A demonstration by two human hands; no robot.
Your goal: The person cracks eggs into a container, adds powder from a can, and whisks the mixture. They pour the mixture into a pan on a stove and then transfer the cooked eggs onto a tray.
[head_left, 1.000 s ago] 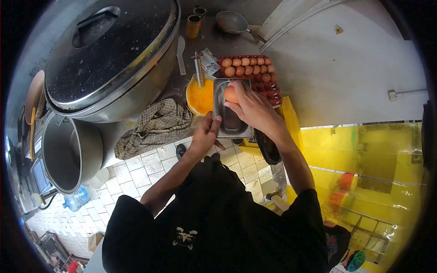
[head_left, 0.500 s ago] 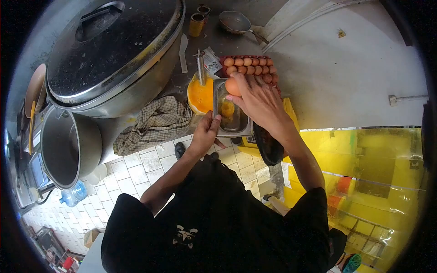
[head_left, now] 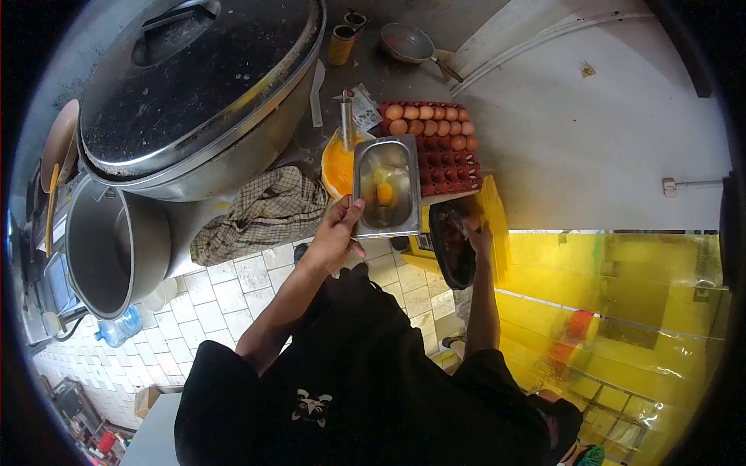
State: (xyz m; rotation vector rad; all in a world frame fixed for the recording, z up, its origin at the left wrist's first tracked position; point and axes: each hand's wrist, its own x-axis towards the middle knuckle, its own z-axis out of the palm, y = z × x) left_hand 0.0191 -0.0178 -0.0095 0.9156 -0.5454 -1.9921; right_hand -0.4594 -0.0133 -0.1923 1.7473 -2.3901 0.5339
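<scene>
My left hand (head_left: 336,233) grips the near left edge of a small rectangular metal pan (head_left: 398,219), thumb on the rim. A raw cracked egg, yolk (head_left: 385,194) and clear white, lies in it. Low on the right, my right hand (head_left: 479,235) is at the edge of a black bin (head_left: 451,260) with dark contents; its fingers are partly hidden and indistinct. Behind the pan, a bowl of beaten yellow egg (head_left: 337,172) is partly covered and has a metal-handled utensil (head_left: 346,124) standing in it. A red egg tray (head_left: 454,177) holds several brown eggs and bare cups.
A large lidded pot (head_left: 202,93) fills the left, with an open deep pot (head_left: 116,241) below it. A checked cloth (head_left: 260,210) lies on the counter edge. A small frying pan (head_left: 407,43) sits at the back. Yellow plastic sheeting (head_left: 622,311) is at right.
My right hand has moved from above the pan, where it held a brown egg, down right to the black bin. The egg no longer shows in it. The metal pan has shifted slightly left.
</scene>
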